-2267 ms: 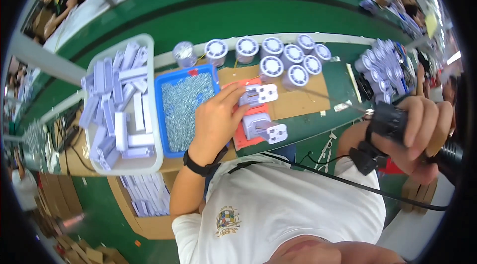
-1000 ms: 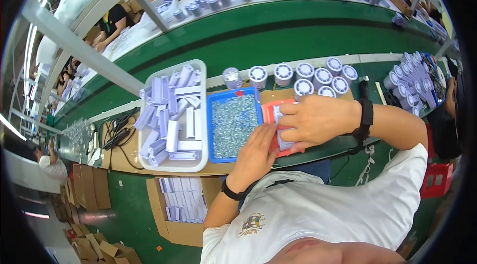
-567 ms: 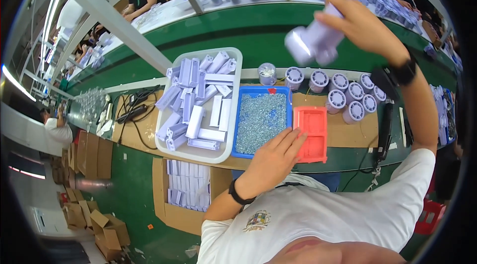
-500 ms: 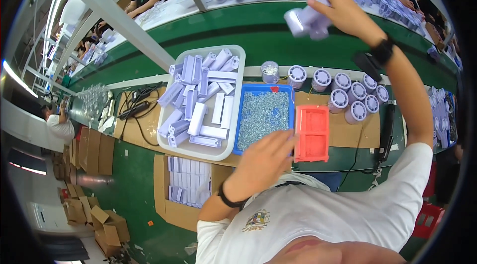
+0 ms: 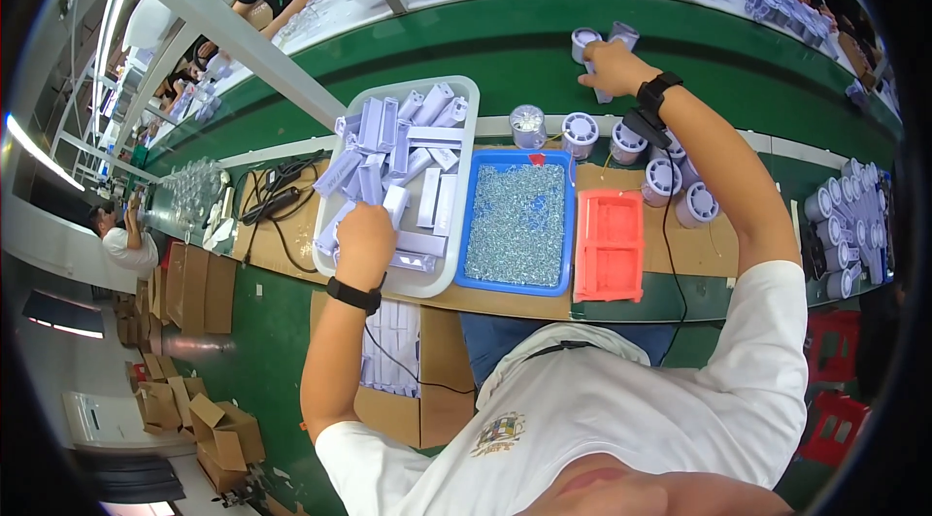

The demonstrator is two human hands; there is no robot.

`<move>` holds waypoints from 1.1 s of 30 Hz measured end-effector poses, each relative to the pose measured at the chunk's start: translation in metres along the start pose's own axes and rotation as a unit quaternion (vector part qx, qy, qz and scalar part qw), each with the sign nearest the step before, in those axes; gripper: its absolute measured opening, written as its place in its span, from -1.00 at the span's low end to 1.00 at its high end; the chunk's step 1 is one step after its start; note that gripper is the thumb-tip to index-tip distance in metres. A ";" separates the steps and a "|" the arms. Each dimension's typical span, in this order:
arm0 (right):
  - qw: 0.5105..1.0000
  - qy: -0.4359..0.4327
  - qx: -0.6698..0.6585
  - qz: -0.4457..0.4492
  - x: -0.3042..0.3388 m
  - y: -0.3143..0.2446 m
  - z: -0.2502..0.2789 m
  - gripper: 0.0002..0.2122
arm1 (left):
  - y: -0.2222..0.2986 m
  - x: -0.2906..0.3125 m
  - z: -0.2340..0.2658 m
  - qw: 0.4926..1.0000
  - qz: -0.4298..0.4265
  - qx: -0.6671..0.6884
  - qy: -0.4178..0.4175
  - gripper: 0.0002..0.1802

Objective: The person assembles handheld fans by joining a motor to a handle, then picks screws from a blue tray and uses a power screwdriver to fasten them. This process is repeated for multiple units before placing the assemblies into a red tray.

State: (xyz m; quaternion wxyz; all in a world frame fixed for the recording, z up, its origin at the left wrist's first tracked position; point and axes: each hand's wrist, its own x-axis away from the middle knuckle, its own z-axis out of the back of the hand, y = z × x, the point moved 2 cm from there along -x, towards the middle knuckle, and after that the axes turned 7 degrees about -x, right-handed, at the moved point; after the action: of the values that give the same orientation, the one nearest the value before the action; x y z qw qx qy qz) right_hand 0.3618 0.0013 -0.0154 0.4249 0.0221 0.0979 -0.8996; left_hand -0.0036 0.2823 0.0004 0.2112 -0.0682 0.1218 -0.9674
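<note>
pale lilac packets (image 5: 396, 171) under left hand (image 5: 364, 236), right hand (image 5: 610, 65) clamped on white pieces (image 5: 602, 38)

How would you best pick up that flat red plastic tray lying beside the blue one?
Probably grip the red plastic tray by its two long outer rims, coming from above: it lies flat and empty, its raised edges offer purchase, and its right side is bare.
</note>
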 end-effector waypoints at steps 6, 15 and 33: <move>0.991 0.061 -0.108 0.042 0.048 -0.012 0.032 -0.57 | 0.019 0.022 0.045 0.992 -0.024 -0.032 0.122 -0.73; 0.910 0.067 -0.349 0.213 0.216 -0.142 0.111 -0.34 | 0.130 0.089 0.113 0.866 -0.192 0.095 0.452 -0.66; 0.876 0.194 -0.390 -0.207 0.403 -0.066 0.092 -0.71 | 0.293 -0.017 0.095 0.852 -0.434 0.240 0.169 -0.37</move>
State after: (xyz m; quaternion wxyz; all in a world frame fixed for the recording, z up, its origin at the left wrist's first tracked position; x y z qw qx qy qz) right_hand 0.0582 -0.2823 0.0357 0.1755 0.0078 0.5240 -0.8334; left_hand 0.1444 0.0117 0.0131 -0.2443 0.1037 -0.1227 -0.9563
